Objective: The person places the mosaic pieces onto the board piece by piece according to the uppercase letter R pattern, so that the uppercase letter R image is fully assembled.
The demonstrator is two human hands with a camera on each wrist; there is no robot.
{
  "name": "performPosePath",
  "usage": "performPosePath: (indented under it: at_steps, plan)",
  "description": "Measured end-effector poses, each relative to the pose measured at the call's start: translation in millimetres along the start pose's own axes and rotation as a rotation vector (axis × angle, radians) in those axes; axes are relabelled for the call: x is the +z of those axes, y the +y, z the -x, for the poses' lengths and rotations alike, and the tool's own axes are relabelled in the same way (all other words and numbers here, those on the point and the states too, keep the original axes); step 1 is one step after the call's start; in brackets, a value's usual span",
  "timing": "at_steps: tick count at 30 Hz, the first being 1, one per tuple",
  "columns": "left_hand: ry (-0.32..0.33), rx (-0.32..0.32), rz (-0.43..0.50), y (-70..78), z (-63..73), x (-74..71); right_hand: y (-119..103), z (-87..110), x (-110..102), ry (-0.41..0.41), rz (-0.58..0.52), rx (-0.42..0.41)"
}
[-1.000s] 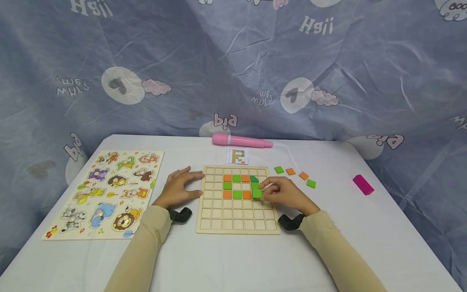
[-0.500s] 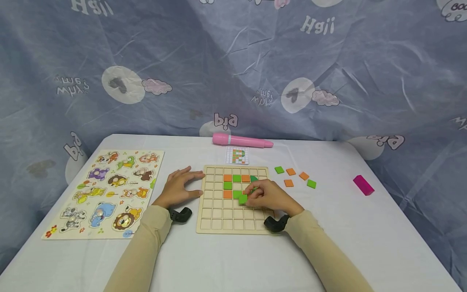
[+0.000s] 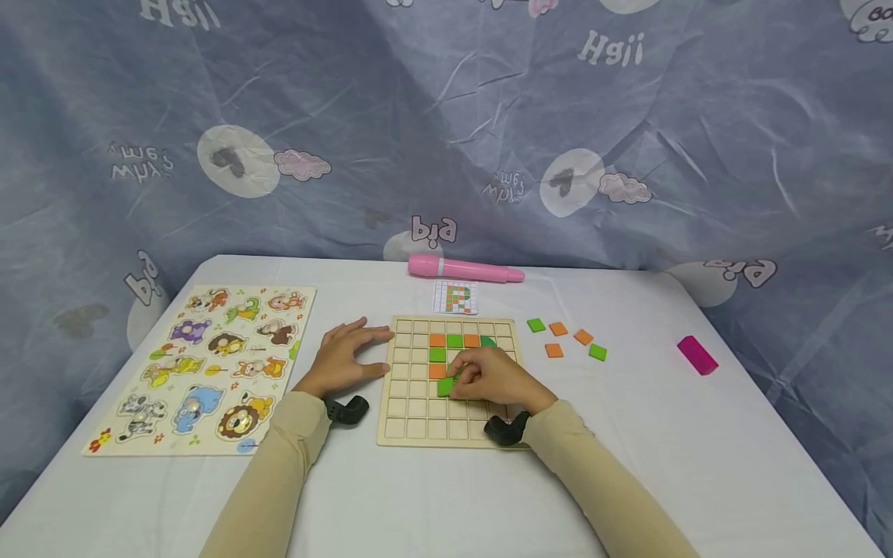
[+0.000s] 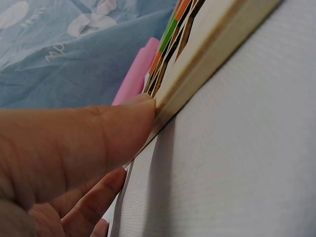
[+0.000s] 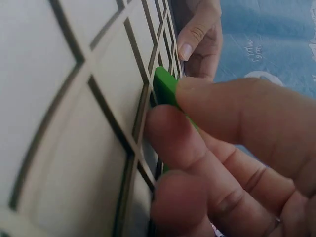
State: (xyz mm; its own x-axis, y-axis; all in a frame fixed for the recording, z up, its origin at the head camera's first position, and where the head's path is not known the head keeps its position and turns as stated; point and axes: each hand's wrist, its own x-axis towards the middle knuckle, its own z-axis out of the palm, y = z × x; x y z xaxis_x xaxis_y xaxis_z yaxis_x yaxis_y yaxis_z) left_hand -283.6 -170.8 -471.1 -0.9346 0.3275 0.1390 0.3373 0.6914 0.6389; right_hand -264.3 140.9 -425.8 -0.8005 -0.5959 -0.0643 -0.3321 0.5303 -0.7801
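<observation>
Near the middle of the head frame, the right hand (image 3: 494, 380) pinched a green tile (image 3: 445, 387) between thumb and fingertips, over the wooden grid board (image 3: 413, 428) and just below the orange tile (image 3: 436, 372) at the lower left of the laid pieces. In the right wrist view that tile stood tilted at the center of the frame, close against the grid; whether it touched the board could not be told. The left hand (image 3: 342, 360), left of center, lay with its fingers spread, and its thumb pressed the board's side edge in the left wrist view. Along the upper part of the grid ran orange, green and orange tiles, then a dark green rounded piece (image 3: 487, 341); the right hand hid some cells below. Five loose tiles (image 3: 554, 351), three orange and two green, lay right of the board on the white bench (image 3: 628, 465). Above the board, at center, were a pattern card (image 3: 456, 297) and a pink pen (image 3: 463, 269). A magenta block (image 3: 698, 355) lay far right, an animal puzzle (image 3: 261, 350) at left.
</observation>
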Motion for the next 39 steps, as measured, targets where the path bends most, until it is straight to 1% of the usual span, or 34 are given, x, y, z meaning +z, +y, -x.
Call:
performPosePath:
  at_steps: [5,11,19,27,32,36,39]
  plan:
    - [-0.005,-0.012,-0.002,1.1,0.4,-0.6,-2,-4.3,5,0.004,0.050,-0.027]
    - [-0.003,-0.004,-0.005,1.9,0.4,-0.9,-7,-5.8,9,0.009,0.079,-0.045]
    - [-0.006,-0.009,-0.004,3.9,-1.3,-1.9,-10,-7.1,11,0.030,0.112,-0.022]
    - [0.000,-0.005,-0.005,3.5,-0.1,-2.5,-12,-7.9,13,0.034,0.137,-0.047]
    - [0.003,-0.001,-0.010,3.4,0.0,-2.5,-10,-7.7,11,0.013,0.107,-0.056]
    - [0.002,0.001,-0.010,3.2,-0.4,-2.5,-6,-4.2,6,-0.018,0.041,-0.076]
    - [0.001,0.001,-0.010,3.6,-0.8,-2.5,0,0.5,0,-0.026,-0.023,-0.084]
